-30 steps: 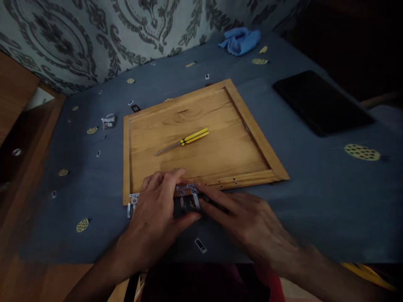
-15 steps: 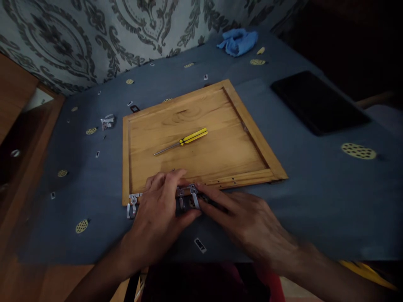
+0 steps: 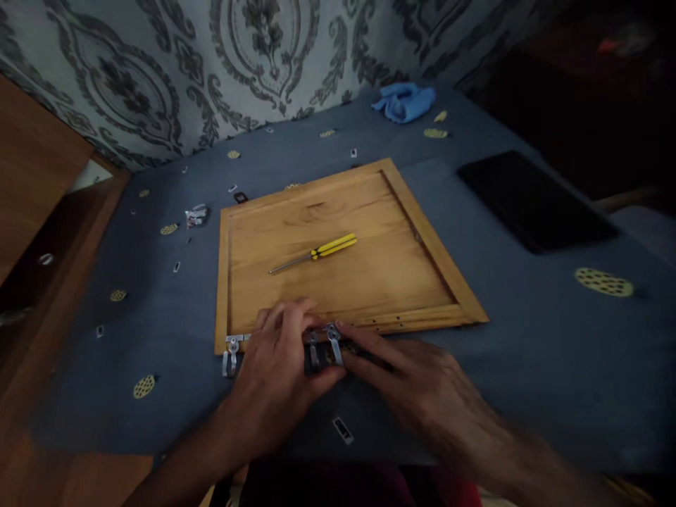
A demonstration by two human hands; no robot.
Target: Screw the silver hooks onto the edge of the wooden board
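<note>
Silver metal hooks [image 3: 334,344] line the brown wooden panel's [image 3: 348,285] near edge, left hand [image 3: 281,355] clasping it, right hand's [image 3: 425,377] grip unclear, right end hookless.

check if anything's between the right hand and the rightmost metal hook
Nothing visible: the right hand is right beside the rightmost metal hook at the near edge of the wooden panel, though contact is hard to tell. The yellow screwdriver lies farther in on the panel, not between them.
</note>
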